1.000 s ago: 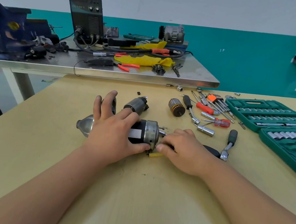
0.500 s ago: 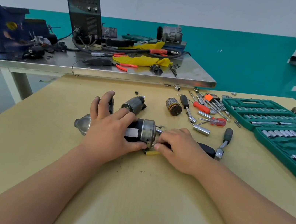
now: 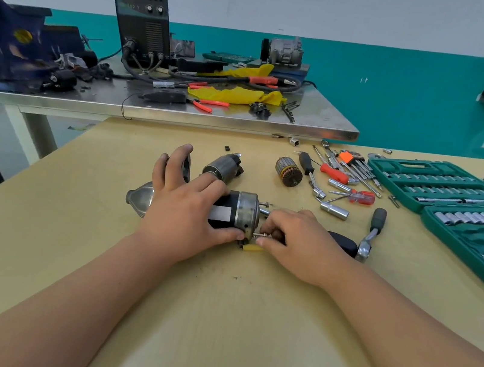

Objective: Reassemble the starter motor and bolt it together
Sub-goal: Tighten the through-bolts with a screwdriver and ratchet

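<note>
Right hand (image 3: 298, 240) still pinching bolt (image 3: 258, 234) at right end of starter motor (image 3: 245, 212), left hand (image 3: 181, 208) still gripping its body, both barely moved

A workshop: welder (image 3: 142, 21) on steel bench (image 3: 307, 124), socket set (image 3: 454, 198), scattered tools.

Starter motor (image 3: 236, 211) lying mid table (image 3: 212, 321), left hand (image 3: 185, 212) sitting over it, right hand (image 3: 298, 243) pinching bolt (image 3: 261, 234) at its right end. Ratchet (image 3: 375, 226) lying right of that, socket case (image 3: 411, 165) farther right, armature (image 3: 288, 172) lying beyond.
</note>
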Tool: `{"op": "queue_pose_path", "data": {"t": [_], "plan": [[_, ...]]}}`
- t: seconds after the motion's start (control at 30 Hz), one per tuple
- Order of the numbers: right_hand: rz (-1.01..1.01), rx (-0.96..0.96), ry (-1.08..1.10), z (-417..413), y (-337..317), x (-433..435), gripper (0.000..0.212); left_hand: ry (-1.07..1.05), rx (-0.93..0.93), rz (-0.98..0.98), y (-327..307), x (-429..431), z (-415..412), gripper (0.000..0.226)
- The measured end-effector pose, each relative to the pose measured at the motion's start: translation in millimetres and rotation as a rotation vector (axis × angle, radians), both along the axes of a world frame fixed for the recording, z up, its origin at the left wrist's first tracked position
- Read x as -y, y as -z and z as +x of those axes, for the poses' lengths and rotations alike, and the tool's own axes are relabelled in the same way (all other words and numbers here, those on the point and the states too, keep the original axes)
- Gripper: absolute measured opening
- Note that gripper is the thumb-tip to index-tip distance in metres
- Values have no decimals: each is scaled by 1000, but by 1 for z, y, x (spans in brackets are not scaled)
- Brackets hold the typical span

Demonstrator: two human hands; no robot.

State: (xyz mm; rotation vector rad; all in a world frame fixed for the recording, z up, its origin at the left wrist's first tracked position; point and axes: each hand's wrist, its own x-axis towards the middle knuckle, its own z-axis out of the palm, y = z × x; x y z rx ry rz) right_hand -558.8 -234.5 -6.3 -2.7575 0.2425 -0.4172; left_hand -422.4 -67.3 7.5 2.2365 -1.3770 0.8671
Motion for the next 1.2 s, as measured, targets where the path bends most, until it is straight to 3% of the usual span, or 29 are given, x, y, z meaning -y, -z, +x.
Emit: {"op": "queue_pose_path", "data": {"t": [0.17,0.47,0.67,0.9,1.03,1.2], "plan": [[-11,-11,-28,1,-3,0,22,8,18,-6,2,0,1,65],[-72,-26,-41,3,1,2,12,30,55,-30,5,0,5,65],[123,79,2,1,3,2,13,66,51,-53,5,1,8,65],[6,5,-6,-1,2,2,10,80,33,-61,6,1,7,66],[60,-5,-28,3,1,2,20,86,36,-61,6,1,9,66],[111,23,19,0,2,0,11,84,38,-74,7,0,10,66]]}}
